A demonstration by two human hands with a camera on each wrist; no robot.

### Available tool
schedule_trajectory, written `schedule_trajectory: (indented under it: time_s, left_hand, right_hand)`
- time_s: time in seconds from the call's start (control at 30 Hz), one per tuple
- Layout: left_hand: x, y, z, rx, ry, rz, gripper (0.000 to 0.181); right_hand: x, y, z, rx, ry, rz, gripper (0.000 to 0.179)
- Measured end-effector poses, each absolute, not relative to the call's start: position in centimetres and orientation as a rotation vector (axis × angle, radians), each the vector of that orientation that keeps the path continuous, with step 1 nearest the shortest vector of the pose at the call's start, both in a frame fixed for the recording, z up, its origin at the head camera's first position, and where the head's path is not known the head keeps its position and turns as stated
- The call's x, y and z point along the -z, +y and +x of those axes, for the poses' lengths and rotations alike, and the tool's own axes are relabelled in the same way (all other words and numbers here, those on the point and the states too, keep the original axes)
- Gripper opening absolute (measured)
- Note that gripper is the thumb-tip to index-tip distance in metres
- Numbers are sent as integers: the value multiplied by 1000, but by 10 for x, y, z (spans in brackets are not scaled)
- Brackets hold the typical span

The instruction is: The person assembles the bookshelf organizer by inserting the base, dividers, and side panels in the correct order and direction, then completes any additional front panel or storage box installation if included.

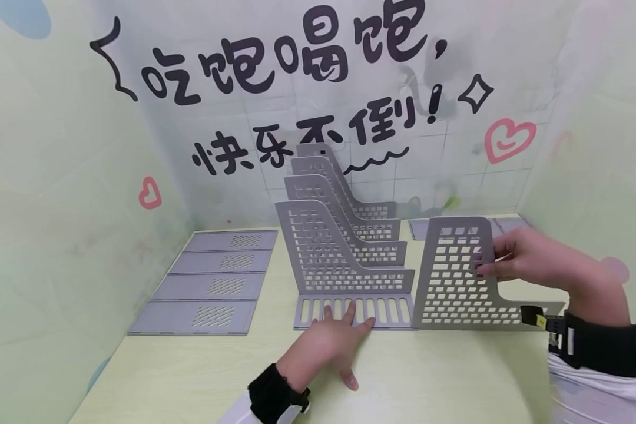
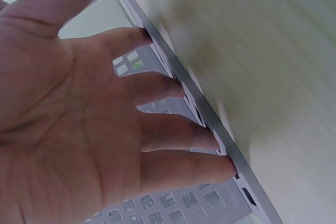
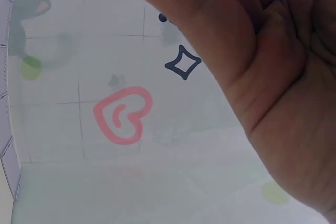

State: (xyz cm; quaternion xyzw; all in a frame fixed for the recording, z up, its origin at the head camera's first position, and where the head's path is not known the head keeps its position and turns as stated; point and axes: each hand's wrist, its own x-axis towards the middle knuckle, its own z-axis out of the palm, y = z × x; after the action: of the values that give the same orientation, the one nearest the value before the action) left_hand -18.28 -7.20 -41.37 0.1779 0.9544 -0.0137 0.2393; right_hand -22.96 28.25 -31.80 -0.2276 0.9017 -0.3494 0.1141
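Note:
A grey magazine rack stands mid-table in the head view, with several perforated upright panels (image 1: 325,207) one behind another. At its front lies a slotted base panel (image 1: 394,325). My left hand (image 1: 325,347) has its fingers spread over that base panel, thumb on the table. In the left wrist view its straight fingertips (image 2: 210,142) touch the panel's long edge. To the right, my right hand (image 1: 530,256) pinches the upper edge of a loose perforated side panel (image 1: 429,282), held upright beside the base panel's right end. The right wrist view shows only part of the palm (image 3: 294,103).
Several flat grey panels (image 1: 169,318) with slanted cutouts lie in a row along the table's left side. More flat panels (image 1: 511,222) lie at the back right, partly hidden by the held panel. A printed cloth wall (image 1: 233,200) encloses the table (image 1: 191,377).

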Motion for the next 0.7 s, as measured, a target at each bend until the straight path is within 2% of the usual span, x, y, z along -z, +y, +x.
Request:
schedule_trajectory:
  time_s: [0.2, 0.5, 0.6, 0.7]
  left_hand:
    - [414, -71, -184, 43, 2612, 486, 129]
    - [410, -74, -186, 25, 2624, 504, 127]
    - [405, -83, -194, -47, 2616, 558, 120]
    - [400, -101, -208, -145, 2623, 632, 99]
  right_hand:
    - [318, 256, -228, 917, 2693, -653, 10]
    - [311, 215, -225, 932, 2659, -774, 7]
    - [312, 216, -224, 945, 2632, -781, 8]
    - [315, 216, -225, 914, 2604, -768, 11]
